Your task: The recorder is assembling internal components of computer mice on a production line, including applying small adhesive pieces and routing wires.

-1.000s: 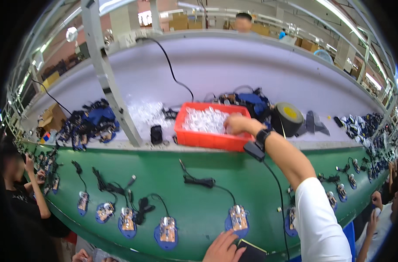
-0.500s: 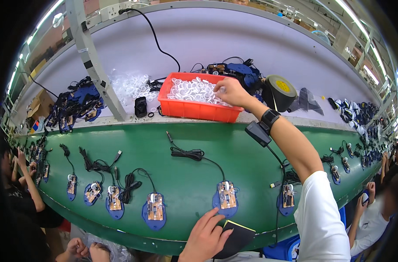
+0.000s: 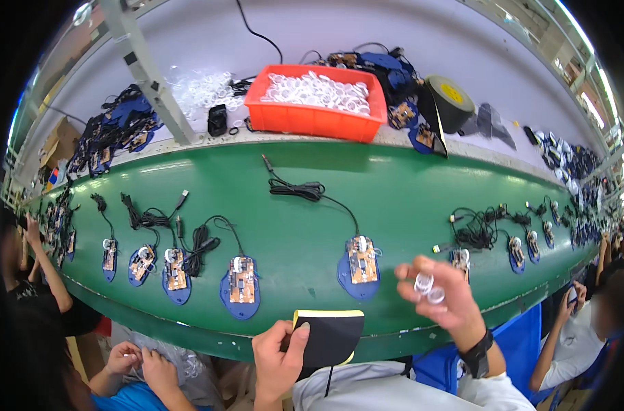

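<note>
My left hand [image 3: 276, 359], low in the middle, pinches a flat black sheet with yellow edges [image 3: 330, 337], thumb on its face. Over the green surface's near edge, my right hand [image 3: 449, 301] has curled fingers, slightly blurred, around at least two clear-white plastic rings [image 3: 423, 282]. Just left of it lies a blue mouse base with a brown circuit board [image 3: 364, 267], a small white wheel and a coiled black cable [image 3: 302, 190]. Another mouse base [image 3: 460, 259] shows partly behind my right hand. Farther back, a red bin [image 3: 312, 120] is heaped with similar rings [image 3: 319, 90].
More mouse bases with boards and cables line the green bench [image 3: 305, 164] on both sides. The back ledge holds a black tape roll [image 3: 449, 103], loose rings [image 3: 206, 89] and piled blue parts [image 3: 123, 127]. People's hands [image 3: 144, 366] work at the lower left and far right.
My right hand has come back from the red bin to the near edge, carrying rings. My left hand has moved left and raised the black sheet. The view has tilted downward.
</note>
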{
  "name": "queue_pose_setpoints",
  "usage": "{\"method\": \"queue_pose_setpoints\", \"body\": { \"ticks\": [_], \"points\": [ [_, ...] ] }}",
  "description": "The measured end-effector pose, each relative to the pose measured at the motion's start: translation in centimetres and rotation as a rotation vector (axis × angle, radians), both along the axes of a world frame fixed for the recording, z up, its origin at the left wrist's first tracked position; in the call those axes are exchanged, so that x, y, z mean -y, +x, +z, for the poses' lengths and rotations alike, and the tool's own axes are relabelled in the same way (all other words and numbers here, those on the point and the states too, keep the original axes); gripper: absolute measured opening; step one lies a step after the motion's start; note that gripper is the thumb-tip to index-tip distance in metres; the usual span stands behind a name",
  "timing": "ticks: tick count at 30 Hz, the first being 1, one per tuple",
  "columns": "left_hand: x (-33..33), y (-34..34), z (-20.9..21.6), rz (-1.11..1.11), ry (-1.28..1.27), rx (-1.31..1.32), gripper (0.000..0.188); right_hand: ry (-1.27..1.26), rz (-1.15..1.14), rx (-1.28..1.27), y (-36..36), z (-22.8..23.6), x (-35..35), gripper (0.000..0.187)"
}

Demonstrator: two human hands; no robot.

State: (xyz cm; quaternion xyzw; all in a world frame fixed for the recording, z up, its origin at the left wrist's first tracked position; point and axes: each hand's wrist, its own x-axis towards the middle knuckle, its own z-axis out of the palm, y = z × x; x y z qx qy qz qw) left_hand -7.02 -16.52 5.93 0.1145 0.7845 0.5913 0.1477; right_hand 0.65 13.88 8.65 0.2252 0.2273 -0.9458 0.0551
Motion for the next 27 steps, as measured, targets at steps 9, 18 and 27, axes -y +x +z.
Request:
{"method": "queue_pose_setpoints", "body": {
  "ticks": [9, 18, 27],
  "points": [
    [0.0, -0.1, 0.9, -0.085, 0.14, -0.121, 0.039, 0.955, 0.143, -0.264, 1.2, -1.2, 5.9, 0.028],
    [-1.6, 0.5, 4.4, -0.108, 0.295, 0.158, 0.033, 0.921, 0.153, -0.414, 0.6, -2.1, 7.0, 0.011],
    [-2.0, -0.6, 4.2, -0.2, 0.08, -0.055, 0.01, 1.033, 0.116, -0.414, 0.6, -0.3, 6.1, 0.035]
  ]
}}
